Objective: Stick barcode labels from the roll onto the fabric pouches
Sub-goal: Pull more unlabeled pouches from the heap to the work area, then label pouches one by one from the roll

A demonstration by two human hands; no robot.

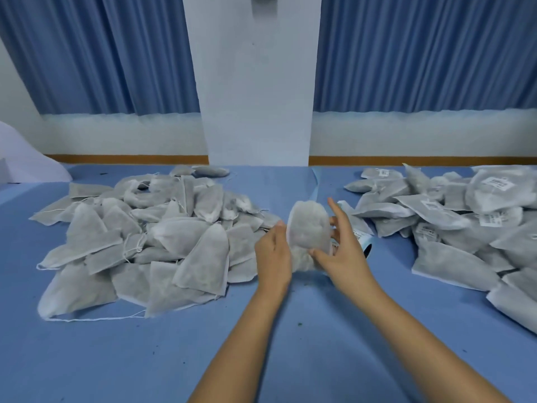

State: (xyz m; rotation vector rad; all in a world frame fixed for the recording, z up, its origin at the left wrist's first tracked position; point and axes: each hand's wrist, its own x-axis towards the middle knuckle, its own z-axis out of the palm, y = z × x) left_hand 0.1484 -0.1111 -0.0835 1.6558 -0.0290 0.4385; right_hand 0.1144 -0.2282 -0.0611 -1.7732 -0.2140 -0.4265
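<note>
far left, a white sheet (26,158) with a curved edge lies on the blue cloth-covered table (145,359). left pile (139,237): a loose heap of flat, grey, non-woven fabric pouches, roughly rectangular to triangular as they lie, slightly translucent with dark filling showing through, thin white drawstrings trailing from several; no labels visible on them. behind, pleated blue curtains (110,53) flank a plain white pillar (255,82). centre, the left hand (273,254) is seen from the back, thumb laid up along the left edge of the held pouch (309,225); its other fingers are hidden behind the fabric, so their curl cannot be told, though the hand plainly grasps that edge. the held pouch stands upright above the table between the two hands, soft and puffy, rounded at the top, gathered and crumpled at the bottom, its facing side bare. the right hand (343,254) grasps the pouch's right side: thumb pressed on the lower front, middle fingers curled round the right edge, index finger (334,209) straight and lifted clear. just behind this hand lies the label roll (364,242), pale blue backing with printed white labels, partly hidden. right pile (465,222): similar grey pouches lying flat and overlapping, several bearing a small white barcode label (498,183). small dark specks dot the cloth.
</note>
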